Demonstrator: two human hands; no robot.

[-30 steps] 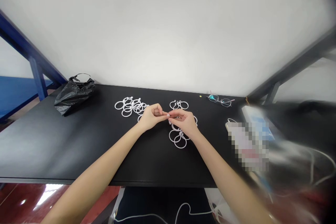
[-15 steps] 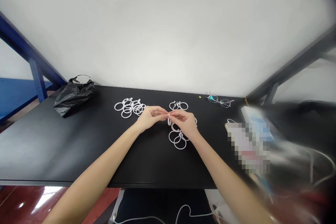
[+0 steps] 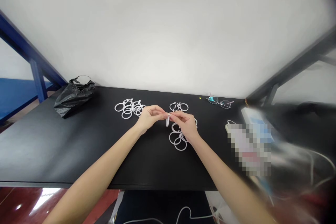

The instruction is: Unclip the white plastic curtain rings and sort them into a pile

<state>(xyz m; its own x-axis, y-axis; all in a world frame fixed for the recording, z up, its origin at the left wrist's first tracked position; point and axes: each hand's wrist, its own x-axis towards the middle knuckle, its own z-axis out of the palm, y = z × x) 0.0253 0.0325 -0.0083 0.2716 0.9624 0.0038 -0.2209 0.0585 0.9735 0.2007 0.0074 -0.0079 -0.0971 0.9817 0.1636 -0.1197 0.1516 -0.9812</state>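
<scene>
Between both sets of fingertips a white plastic ring (image 3: 167,121) hangs edge-on above the black table. My left hand (image 3: 147,119) pinches its top from the left, thumb and fingers together. From the other side my right hand (image 3: 187,124) pinches the same spot, and the fingers cover the ring's upper end. Just left of my left hand lies a loose pile of similar white rings (image 3: 135,106) with small knobs. More white rings (image 3: 180,149) lie under and in front of my right hand, partly hidden by it. Behind it are a few further rings (image 3: 179,107).
A crumpled black plastic bag (image 3: 75,98) sits at the table's back left. Eyeglasses (image 3: 219,102) lie at the back right, beside a tiny yellow bit (image 3: 200,98). A white box (image 3: 254,119) and a blurred-out object (image 3: 248,148) are on the right. Blue frame bars (image 3: 38,77) stand left.
The held ring has swung slightly left and shows more below my fingertips. Both hands stay pinched together in nearly the same place.
</scene>
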